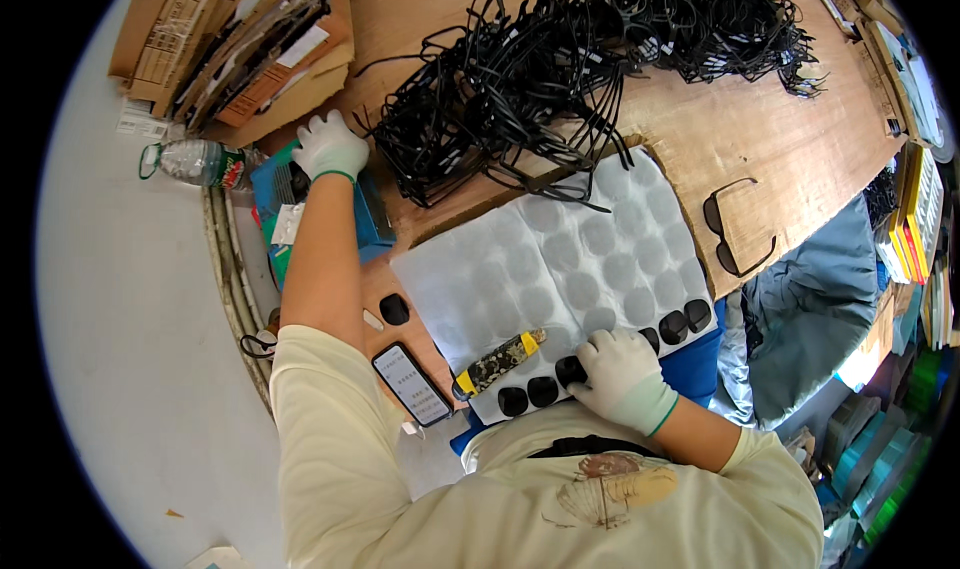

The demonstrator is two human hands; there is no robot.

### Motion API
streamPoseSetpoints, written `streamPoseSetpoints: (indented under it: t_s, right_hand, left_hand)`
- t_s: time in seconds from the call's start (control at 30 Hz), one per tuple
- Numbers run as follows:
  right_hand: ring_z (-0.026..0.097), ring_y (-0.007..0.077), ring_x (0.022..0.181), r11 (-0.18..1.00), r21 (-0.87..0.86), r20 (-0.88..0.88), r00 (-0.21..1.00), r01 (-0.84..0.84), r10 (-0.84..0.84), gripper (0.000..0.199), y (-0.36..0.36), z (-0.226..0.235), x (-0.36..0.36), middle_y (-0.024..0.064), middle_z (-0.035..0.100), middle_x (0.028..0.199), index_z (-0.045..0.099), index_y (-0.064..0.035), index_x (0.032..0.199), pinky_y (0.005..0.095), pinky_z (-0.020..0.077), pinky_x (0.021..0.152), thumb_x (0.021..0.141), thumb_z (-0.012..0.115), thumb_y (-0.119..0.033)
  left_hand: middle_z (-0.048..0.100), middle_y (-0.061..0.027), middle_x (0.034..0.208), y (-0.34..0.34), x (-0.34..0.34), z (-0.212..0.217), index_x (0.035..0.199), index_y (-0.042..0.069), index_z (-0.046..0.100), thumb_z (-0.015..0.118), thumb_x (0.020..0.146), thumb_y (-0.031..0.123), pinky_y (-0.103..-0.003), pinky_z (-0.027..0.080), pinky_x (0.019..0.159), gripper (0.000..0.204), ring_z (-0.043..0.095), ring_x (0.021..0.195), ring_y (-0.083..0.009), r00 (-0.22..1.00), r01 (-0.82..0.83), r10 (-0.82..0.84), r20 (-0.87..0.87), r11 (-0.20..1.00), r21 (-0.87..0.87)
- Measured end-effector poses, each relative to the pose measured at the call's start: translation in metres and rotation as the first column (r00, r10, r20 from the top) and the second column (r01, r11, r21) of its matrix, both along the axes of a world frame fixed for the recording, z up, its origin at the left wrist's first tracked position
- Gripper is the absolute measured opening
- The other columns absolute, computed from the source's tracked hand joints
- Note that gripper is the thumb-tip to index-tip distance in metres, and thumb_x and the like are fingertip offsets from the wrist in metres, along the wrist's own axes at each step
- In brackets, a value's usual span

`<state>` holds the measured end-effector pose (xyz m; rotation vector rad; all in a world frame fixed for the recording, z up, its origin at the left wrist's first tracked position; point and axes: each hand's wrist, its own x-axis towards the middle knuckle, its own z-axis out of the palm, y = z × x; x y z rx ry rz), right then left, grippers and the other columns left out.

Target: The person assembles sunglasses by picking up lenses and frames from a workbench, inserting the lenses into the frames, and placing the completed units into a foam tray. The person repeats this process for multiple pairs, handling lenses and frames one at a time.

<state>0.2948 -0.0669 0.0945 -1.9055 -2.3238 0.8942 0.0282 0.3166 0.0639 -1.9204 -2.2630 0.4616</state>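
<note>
Both hands wear white gloves with green cuffs. My left hand (330, 147) reaches out to the far edge of a blue box (373, 214), fingers bent but apart; what lies under them is hidden. My right hand (624, 377) rests open on the near edge of a sheet-covered tray (480, 259), its fingertips beside a dark lens (570, 371). More dark lenses (685, 321) lie in a row along that edge, partly hidden by the hand. Round shapes show through the white sheet. A yellow-ended cutter wrapped in patterned tape (498, 362) lies on it.
Black glasses frames (510, 99) are heaped across the back. One pair of sunglasses (735, 229) lies right of the tray. A phone (412, 383) and a loose dark lens (394, 309) sit at its left. Beyond are a plastic bottle (200, 162) and stacked cardboard (240, 44).
</note>
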Motion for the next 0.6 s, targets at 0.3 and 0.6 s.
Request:
streamPoseSetpoints:
  t_s: [0.3,0.6]
  right_hand:
    - [0.058,0.0366,0.109,0.843,0.495,-0.198,0.972,0.211,-0.127,0.058,0.092,0.019,0.028,0.0149,0.06,0.121,0.06,-0.0084,0.124,0.0478,0.0471,0.093,0.074,0.08,-0.031]
    - [0.059,0.0338,0.122,0.991,0.103,0.223,0.969,0.084,-0.105,0.09,0.223,0.017,0.014,0.0163,0.064,0.126,0.037,-0.0024,0.15,0.0453,0.0425,0.106,0.074,0.078,-0.026]
  left_hand:
    - [0.052,-0.0165,0.143,-0.012,-0.009,-0.012,0.136,0.012,0.057,0.071,0.084,0.026,-0.05,0.045,0.105,0.055,0.049,0.133,-0.0365,0.983,0.107,-0.147,0.109,0.945,0.31]
    - [0.048,-0.0266,0.144,-0.086,0.019,-0.032,0.142,-0.004,0.046,0.066,0.09,0.04,-0.046,0.041,0.11,0.07,0.051,0.13,-0.0431,0.512,-0.117,-0.209,0.833,0.944,0.309]
